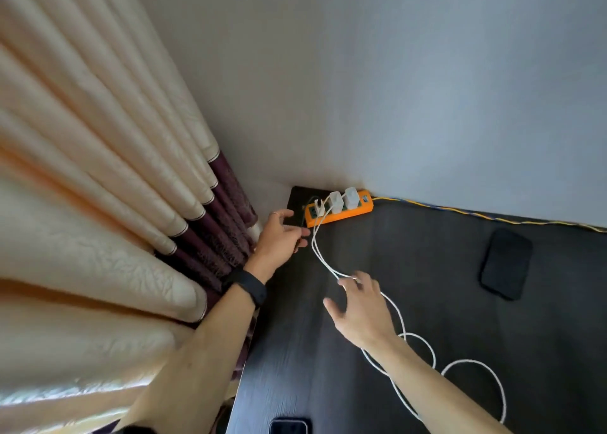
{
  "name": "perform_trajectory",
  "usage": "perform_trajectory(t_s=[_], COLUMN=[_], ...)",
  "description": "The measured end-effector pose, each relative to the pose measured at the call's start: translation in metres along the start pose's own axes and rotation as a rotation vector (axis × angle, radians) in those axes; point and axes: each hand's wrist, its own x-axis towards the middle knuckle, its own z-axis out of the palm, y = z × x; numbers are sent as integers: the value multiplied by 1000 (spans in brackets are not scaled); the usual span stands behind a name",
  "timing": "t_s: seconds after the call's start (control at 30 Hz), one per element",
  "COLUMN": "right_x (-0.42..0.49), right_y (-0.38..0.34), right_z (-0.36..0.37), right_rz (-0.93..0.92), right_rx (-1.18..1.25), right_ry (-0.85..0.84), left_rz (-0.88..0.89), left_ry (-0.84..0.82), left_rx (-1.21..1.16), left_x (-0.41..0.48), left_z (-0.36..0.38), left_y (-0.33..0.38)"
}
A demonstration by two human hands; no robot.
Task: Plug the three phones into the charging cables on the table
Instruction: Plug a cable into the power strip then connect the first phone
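Soft daylight glows through the pleated cream fabric curtain (82, 170) at nine o'clock, its wide-angle edges stretched and blurred.

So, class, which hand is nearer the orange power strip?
Left. The left hand is just beside the end of the orange power strip; the right hand is farther off, over the white cables.

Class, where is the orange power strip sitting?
In the head view, the orange power strip lies at the table's far corner against the wall, beside the left hand.
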Motion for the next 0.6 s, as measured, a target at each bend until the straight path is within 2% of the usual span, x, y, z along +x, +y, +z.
perform_trajectory(t_s=[0.03, 0.1, 0.13, 0.27, 0.33, 0.4, 0.43, 0.53, 0.6], right_x=[4, 11, 16, 30, 29, 22, 18, 17, 21], right_y=[-12, -41, -54, -77, -78, -78, -79, -83, -88], right_z=[-9, -30, -36, -41, -44, -52, -57, -74, -86], right_rz=[-3, 45, 64, 94, 131, 131, 140, 168, 142], right_rx=[173, 563, 684, 900, 1006, 1097, 1124, 1216, 1240], right_ry=[-9, -163, -228, -257, -254, -231, -208, -128, -91], left_rz=[-30, -99, -129, -152, -90, -4, 0, -54, -16], left_ry=[-39, -106, -131, -111, -6, 110, 93, -91, -51], left_rx=[-74, -175, -191, -241, -136, 69, 177, 430, 526], left_x=[-9, -24, -30, -39, -38, -41, -46, -74, -92], left_z=[0, -1, -2, -3, -8, -17, -20, -19, -20], left_y=[9, 29, 36, 49, 42, 20, 2, -53, -75])
